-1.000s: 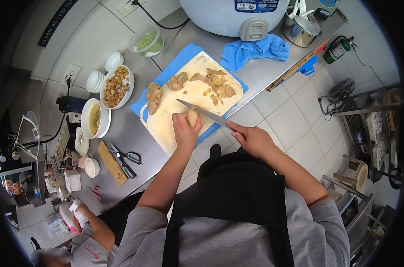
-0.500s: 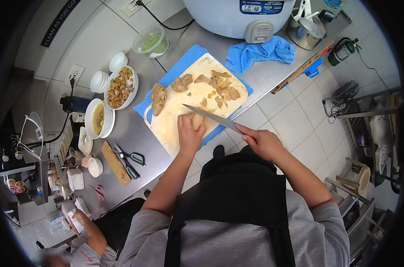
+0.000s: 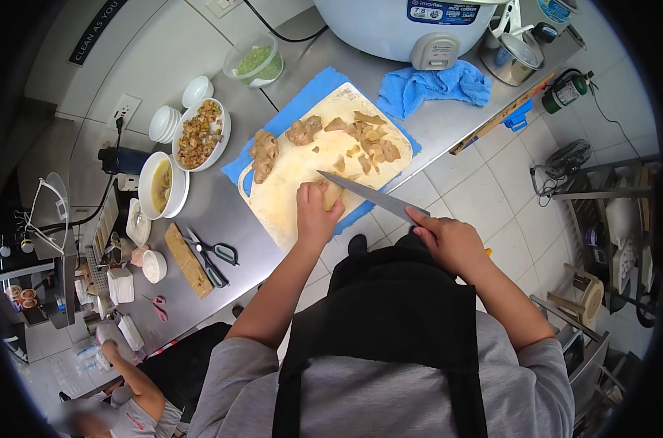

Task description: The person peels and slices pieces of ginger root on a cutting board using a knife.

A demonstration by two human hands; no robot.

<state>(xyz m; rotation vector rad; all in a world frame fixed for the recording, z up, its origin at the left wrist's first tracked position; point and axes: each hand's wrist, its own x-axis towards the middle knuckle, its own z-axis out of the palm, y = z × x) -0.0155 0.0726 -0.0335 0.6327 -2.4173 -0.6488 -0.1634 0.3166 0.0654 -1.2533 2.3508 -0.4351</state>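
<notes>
My left hand (image 3: 319,214) is closed around a peeled piece of ginger (image 3: 332,193) at the near edge of the white cutting board (image 3: 279,213). In my right hand (image 3: 448,239) is the handle of a large kitchen knife (image 3: 372,196). Its blade points up and left, lying just beyond the ginger; whether it touches cannot be made out. Two unpeeled ginger pieces, one knobby root (image 3: 263,155) and a smaller one (image 3: 303,131), rest on the board's far left. Brown ginger peelings (image 3: 375,144) are scattered over its right part. A blue cloth (image 3: 330,79) lies under the board.
A rice cooker (image 3: 390,36) and a crumpled blue towel (image 3: 437,87) stand beyond the board. Left are a bowl of chopped food (image 3: 200,136), a bowl of yellow liquid (image 3: 161,188), scissors (image 3: 218,255) and a wooden block (image 3: 188,260). A co-worker (image 3: 145,390) works at lower left.
The knife and my right hand have shifted slightly right and down. My left hand still grips the ginger. The co-worker's arm at lower left has moved, and the view has shifted a little.
</notes>
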